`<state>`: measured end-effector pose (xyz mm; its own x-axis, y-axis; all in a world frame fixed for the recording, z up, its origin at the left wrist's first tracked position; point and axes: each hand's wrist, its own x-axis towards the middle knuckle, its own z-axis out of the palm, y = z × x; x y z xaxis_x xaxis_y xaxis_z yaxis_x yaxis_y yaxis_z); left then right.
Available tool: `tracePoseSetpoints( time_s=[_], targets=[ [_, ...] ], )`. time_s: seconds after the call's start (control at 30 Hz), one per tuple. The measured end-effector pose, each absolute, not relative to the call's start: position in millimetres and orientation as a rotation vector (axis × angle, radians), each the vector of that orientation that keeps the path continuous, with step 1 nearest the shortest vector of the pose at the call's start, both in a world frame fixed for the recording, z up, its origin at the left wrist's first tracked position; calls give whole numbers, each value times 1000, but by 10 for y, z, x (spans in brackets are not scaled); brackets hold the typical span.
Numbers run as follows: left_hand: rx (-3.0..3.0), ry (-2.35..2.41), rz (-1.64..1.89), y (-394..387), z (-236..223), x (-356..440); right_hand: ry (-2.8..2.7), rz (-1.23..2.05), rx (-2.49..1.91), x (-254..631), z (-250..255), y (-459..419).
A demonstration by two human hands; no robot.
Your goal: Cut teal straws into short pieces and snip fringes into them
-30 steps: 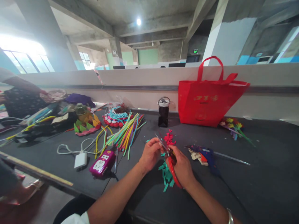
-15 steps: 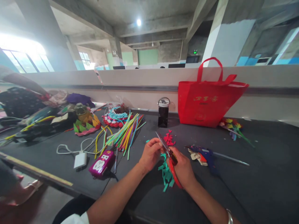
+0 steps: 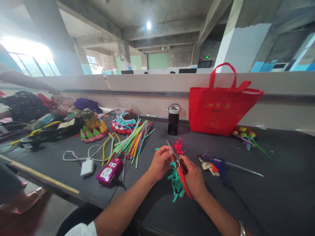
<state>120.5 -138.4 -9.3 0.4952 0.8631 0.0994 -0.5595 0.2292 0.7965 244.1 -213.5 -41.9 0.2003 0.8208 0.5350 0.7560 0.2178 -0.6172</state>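
My right hand (image 3: 194, 175) is wrapped round the handles of red-handled scissors (image 3: 185, 183), whose blades point up and away to the left. Close beside the blades, my left hand (image 3: 159, 160) is closed in a pinch; whatever sits between its fingertips is too small and hidden to make out. Under and between both hands lies a pile of teal cut strips (image 3: 176, 183). Just beyond the blades is a small heap of red cut pieces (image 3: 180, 147).
Left of my hands lie colourful strips (image 3: 137, 141), a purple power strip (image 3: 109, 172) and a white charger (image 3: 87, 167). A dark glue gun (image 3: 219, 164) rests at right. Behind stand a black bottle (image 3: 173, 123) and a red bag (image 3: 221, 111). Another person's arm (image 3: 27, 82) reaches in far left.
The view has shifted slightly, so everything sits a little further right. My hands and the scissors keep nearly the same pose. The other person's arm at far left has risen off the pile.
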Motion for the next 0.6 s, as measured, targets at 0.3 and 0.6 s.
tracePoseSetpoints(
  time_s=[0.3, 0.6],
  targets=[
    [893, 379, 1017, -1389, -112, 1221, -1555, 85, -1556, 2448, -401, -2140],
    [909, 359, 1052, -1328, -118, 1184, -1501, -101, -1515, 2488, -451, -2126]
  ],
)
